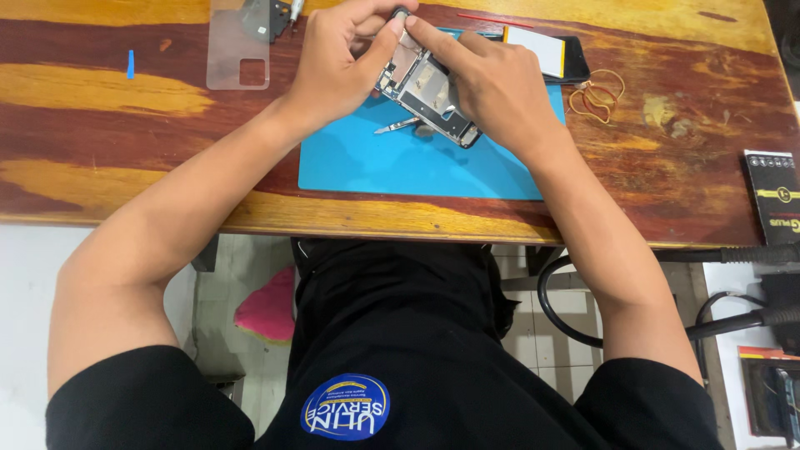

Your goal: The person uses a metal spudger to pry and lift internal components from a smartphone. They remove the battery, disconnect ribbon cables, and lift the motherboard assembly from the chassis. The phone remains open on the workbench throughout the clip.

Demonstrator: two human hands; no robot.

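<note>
An opened phone (425, 96) with its inner metal frame showing lies tilted on a blue work mat (392, 162). My left hand (342, 62) pinches a small dark part at the phone's top end. The forefinger of my right hand (492, 83) meets the same spot while the palm rests over the phone's right side. Metal tweezers (398, 127) lie on the mat, partly under the phone.
A clear phone case (239, 46) lies at the far left of the wooden table (125, 125). A battery (546, 52) sits behind my right hand, rubber bands (596, 96) to its right. A black box (773, 196) is at the right edge. Black cables (725, 321) hang below.
</note>
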